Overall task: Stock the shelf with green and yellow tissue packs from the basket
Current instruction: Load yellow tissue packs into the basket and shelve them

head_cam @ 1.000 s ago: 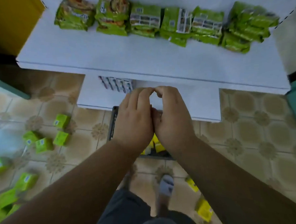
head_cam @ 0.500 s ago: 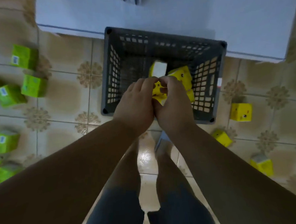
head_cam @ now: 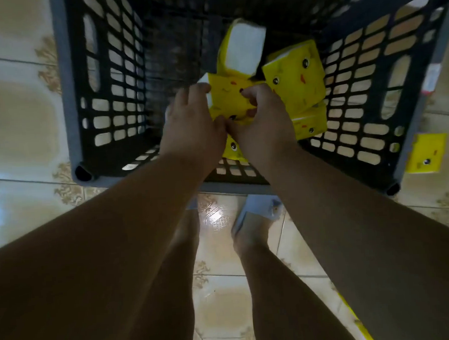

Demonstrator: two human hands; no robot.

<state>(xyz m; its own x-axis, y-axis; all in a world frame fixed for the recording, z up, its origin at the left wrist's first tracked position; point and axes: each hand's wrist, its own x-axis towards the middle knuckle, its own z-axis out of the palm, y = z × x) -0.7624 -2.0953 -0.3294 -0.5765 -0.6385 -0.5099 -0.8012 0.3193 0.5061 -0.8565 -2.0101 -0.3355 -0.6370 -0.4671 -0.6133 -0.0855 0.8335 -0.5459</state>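
Tiled floor point(head_cam: 18, 123) fills the view, w/ the dark slotted basket point(head_cam: 105, 103) sitting on it right in front of your feet. Your legs and a grey slipper point(head_cam: 259, 207) show just below the basket's near rim.

Inside the basket, a cluster of yellow packs lies toward the right-centre: one pack point(head_cam: 295, 77) face up w/ a cartoon face, leaning against the right wall; an upright pack point(head_cam: 243, 46) behind it showing its white end; a lower pack point(head_cam: 310, 122) partly under the first.

Both your hands are down in the basket, side by side, thumbs nearly touching. Left hand point(head_cam: 192, 130) curls its fingers over the left edge of a centre pack point(head_cam: 227, 97); right hand point(head_cam: 261, 121) pinches the same pack's right side, fingertips pressed into the wrap. Another pack point(head_cam: 232, 150) peeks out under your wrists.

Outside the basket, on the floor just right of it, lies a stray pack point(head_cam: 426, 152). No green packs in view.
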